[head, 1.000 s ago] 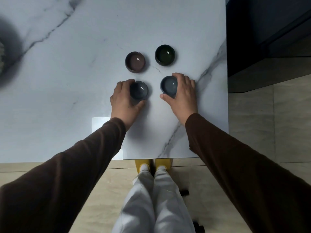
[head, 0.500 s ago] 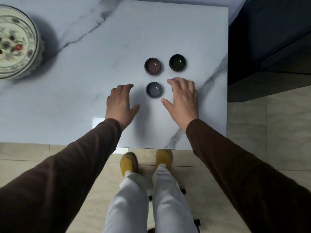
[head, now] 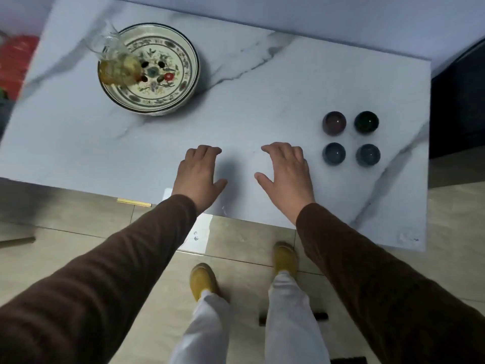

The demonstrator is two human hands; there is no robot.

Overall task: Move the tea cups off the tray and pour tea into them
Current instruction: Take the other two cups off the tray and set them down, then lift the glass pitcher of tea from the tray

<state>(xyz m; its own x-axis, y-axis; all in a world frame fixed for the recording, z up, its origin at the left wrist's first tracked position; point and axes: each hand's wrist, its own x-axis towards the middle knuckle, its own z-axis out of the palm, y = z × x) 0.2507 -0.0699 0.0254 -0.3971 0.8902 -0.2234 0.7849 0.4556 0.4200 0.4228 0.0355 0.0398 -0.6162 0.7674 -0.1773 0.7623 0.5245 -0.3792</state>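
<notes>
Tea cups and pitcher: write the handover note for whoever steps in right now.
Left hand: open, empty, over the table near its front edge.
Right hand: open, empty, just left of the cups.
Four tea cups: on the bare table at the right, two by two, upright; whether they hold tea cannot be told.
Glass pitcher: holds amber tea, standing on the patterned tray at the far left.
Done: cups are off the tray.
Left: take the pitcher and pour into each cup.

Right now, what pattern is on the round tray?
Cream tray with floral motifs, patterned bands and a dark rim line; clearest in the head view.
</notes>
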